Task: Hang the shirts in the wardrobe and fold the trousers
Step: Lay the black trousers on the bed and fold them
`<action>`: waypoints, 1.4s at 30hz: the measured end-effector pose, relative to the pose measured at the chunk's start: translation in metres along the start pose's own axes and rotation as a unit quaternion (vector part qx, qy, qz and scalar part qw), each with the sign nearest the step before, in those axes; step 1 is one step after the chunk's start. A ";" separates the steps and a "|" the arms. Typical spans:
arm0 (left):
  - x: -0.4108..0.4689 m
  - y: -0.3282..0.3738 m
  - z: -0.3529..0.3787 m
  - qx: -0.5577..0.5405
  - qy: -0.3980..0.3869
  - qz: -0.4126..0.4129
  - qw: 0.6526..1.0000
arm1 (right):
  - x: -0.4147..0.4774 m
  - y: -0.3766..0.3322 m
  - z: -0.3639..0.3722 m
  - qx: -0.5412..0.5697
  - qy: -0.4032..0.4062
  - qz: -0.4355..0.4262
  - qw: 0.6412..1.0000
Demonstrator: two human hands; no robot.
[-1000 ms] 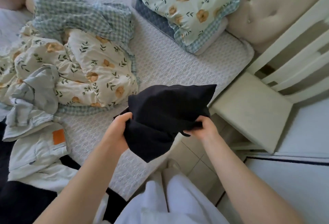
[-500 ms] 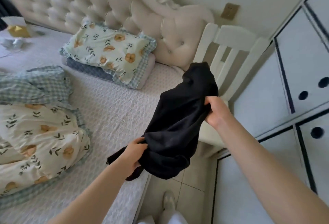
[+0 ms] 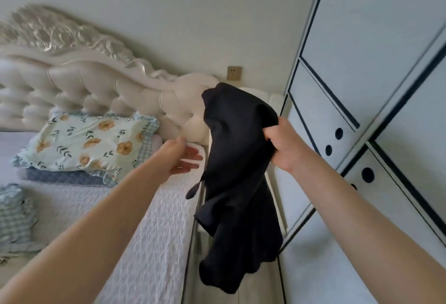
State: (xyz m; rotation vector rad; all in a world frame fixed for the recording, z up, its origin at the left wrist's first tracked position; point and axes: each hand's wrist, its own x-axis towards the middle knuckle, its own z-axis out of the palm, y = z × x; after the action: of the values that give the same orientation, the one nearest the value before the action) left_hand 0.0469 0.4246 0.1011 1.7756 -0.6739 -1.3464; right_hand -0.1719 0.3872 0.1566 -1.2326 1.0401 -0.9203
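Nearest the camera, two bare forearms reach forward over the edge of the bed [image 3: 149,219], which has a white quilted cover. Between the bed and the wardrobe [image 3: 362,62] runs a narrow strip of floor [image 3: 261,288], and the black garment [image 3: 239,183] hangs above it in the air, touching neither. The right grip [image 3: 284,144] is closed round a bunched handful near the garment's upper part. The rest drops in loose folds, with a small dark tab sticking out on the bed side. Whether it is a shirt or trousers cannot be told from this. The left grip [image 3: 178,158] is open, fingers [image 3: 193,152] straight, just beside the cloth and apart from it, holding nothing.

Further off, a floral pillow [image 3: 91,144] lies on a blue one against the tufted headboard [image 3: 96,91]. The top of a white chair [image 3: 274,100] shows behind the garment, and a wall socket [image 3: 234,73] sits above.

The wardrobe doors look closed, and no hanger is in view. The garment's whole weight hangs from one crumpled handful, so if the person frees fingers to open a door it could slide out onto the floor. The dangling lower end may also catch on the chair in this tight gap. Hung or folded from such a bunch, it would likely crease or sit crooked unless the left grip first finds an edge and spreads it.
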 end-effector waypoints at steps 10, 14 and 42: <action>-0.037 0.128 0.063 -0.151 -0.181 0.069 0.969 | -0.026 -0.021 -0.013 -0.371 0.077 -0.230 0.896; -0.046 0.149 0.080 -0.156 -0.120 0.161 0.967 | -0.035 -0.026 -0.026 -0.393 0.029 -0.212 0.894; -0.104 0.181 0.079 0.123 -0.134 0.437 0.881 | 0.016 -0.199 -0.064 -0.136 0.040 -0.084 0.986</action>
State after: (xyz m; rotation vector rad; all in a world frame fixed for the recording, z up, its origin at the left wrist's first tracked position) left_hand -0.0506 0.3865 0.2984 1.1780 -1.6219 -0.8779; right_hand -0.2286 0.3305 0.3504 -1.5396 1.1686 -0.9860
